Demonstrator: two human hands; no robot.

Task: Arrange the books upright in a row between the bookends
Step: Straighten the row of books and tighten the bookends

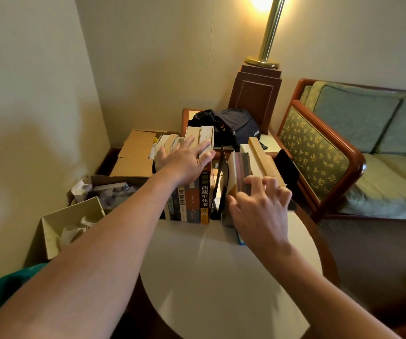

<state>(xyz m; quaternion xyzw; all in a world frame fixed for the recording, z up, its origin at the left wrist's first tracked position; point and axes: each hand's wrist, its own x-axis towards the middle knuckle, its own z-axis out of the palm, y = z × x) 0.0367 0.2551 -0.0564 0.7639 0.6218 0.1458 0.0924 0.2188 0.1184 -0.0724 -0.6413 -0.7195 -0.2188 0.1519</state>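
Several books [194, 204] stand upright in a row on the round table [211, 277], spines toward me. My left hand [185, 160] lies flat on their top edges, fingers straight. A black bookend [222, 179] stands just right of that row. Right of it a second group of books [251, 165] leans, some tilted. My right hand [260, 206] has its curled fingers on the top edges of those books, thumb at their near side. Another black bookend [286, 167] shows at the far right of that group.
An open cardboard box [136, 152] and a cream bin [72, 223] with paper sit left of the table. A dark bag [236, 126] lies on a side table behind. A green sofa [344, 148] stands right. A brass lamp [268, 33] rises in the corner.
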